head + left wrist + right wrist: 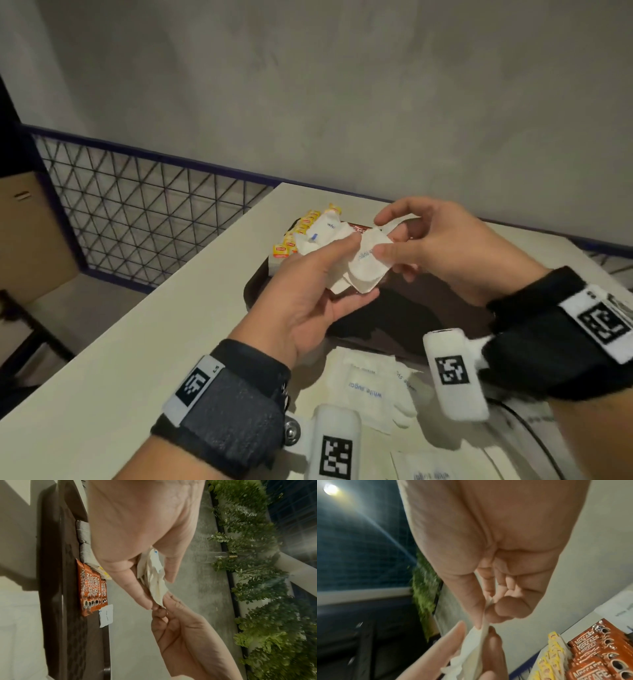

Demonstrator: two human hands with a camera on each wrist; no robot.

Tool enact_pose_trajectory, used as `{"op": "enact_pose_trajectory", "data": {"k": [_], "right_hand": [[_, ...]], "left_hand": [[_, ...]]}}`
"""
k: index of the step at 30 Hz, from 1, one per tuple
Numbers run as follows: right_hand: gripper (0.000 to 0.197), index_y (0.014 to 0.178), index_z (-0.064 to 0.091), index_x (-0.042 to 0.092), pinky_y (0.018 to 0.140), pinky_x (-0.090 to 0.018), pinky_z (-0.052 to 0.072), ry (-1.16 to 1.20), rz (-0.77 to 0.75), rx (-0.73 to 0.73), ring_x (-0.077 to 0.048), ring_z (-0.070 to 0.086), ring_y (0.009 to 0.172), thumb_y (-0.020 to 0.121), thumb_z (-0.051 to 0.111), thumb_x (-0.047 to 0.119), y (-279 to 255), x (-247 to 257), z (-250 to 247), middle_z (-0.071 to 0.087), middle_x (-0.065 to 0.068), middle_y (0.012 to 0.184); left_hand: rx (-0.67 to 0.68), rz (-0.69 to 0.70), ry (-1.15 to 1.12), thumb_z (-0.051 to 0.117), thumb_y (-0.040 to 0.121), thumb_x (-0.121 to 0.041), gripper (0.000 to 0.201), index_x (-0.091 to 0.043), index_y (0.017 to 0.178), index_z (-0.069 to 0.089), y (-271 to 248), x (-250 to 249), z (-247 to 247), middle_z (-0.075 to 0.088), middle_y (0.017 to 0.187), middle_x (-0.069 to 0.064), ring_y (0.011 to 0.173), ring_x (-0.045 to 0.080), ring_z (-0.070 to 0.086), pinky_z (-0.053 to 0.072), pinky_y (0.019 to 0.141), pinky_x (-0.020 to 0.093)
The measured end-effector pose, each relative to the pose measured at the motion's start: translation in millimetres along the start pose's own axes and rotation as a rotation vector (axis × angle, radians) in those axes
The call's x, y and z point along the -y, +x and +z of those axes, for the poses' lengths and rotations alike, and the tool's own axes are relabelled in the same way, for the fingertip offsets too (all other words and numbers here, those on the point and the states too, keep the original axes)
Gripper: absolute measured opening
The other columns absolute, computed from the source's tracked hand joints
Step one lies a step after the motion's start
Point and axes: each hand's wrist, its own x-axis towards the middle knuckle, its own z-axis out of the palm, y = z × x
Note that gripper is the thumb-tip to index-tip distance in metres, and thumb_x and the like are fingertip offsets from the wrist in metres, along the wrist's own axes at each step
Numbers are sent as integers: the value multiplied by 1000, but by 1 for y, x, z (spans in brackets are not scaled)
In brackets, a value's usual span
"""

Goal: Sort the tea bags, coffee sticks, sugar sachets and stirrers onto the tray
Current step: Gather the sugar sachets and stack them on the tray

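Above the dark brown tray [428, 308], my left hand [359, 267] grips a crumpled bunch of white sugar sachets [325, 236]. My right hand [380, 236] pinches one sachet [368, 263] of that bunch between thumb and forefinger. The left wrist view shows the bunch [154, 572] held by my left hand [158, 591]. Yellow-tagged tea bags [298, 233] lie in a row at the tray's far left. Orange coffee sticks [91, 588] lie side by side on the tray, with a single sugar sachet [106, 615] beside them. No stirrers are in view.
More white sugar sachets [366, 387] lie loose on the white table [171, 342] in front of the tray. A wire-mesh railing [144, 212] and a cardboard box [30, 233] stand beyond the table's left edge. A dark cable [534, 438] runs at the near right.
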Motion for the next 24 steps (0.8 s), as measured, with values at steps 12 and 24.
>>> {"op": "enact_pose_trajectory", "data": {"k": [12,24], "right_hand": [[40,100,75,32,69,-35,57,-241,-180,65,-14,65,73,80,71,-3,-22,5,-16,73,4,99],[6,81,75,31,74,-25,44,-507,-215,-115,-1,58,82,87,77,30,-20,7,-23,66,14,101]], "left_hand": [[-56,1,-78,76,87,0,44,-7,128,63,-4,-1,4,80,105,16,91,27,79,63,61,31],[-145,-41,-89,72,90,-3,36,-8,125,65,-4,2,5,80,100,15,76,25,79,58,50,27]]}}
